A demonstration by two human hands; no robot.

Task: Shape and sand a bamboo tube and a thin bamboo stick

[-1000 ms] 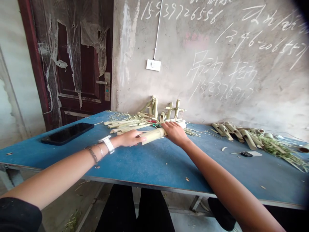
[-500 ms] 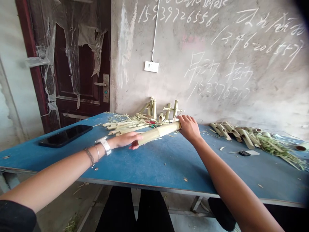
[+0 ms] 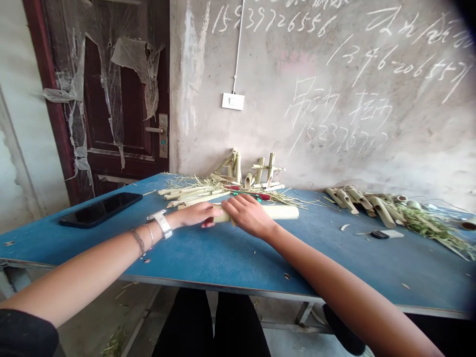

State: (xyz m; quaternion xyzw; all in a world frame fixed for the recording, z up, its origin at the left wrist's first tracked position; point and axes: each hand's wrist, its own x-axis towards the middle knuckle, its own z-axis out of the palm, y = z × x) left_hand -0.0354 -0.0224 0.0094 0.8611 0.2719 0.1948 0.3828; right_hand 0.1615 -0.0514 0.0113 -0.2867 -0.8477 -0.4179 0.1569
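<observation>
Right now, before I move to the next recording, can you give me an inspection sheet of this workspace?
Surface: blue table, bits of debris scattered on it.
Job's things: a pale bamboo tube in the hands; thin stalks lie behind the left hand.
Clutter: phone at the left; cut tubes and green shavings at the right.
Hands: left hand at the tube's left end; right hand over it, beside the left.
Cables: white conduit runs down to a wall plate; none seen at the hands.
Surroundings: door with torn plastic; grey wall with white writing.
</observation>
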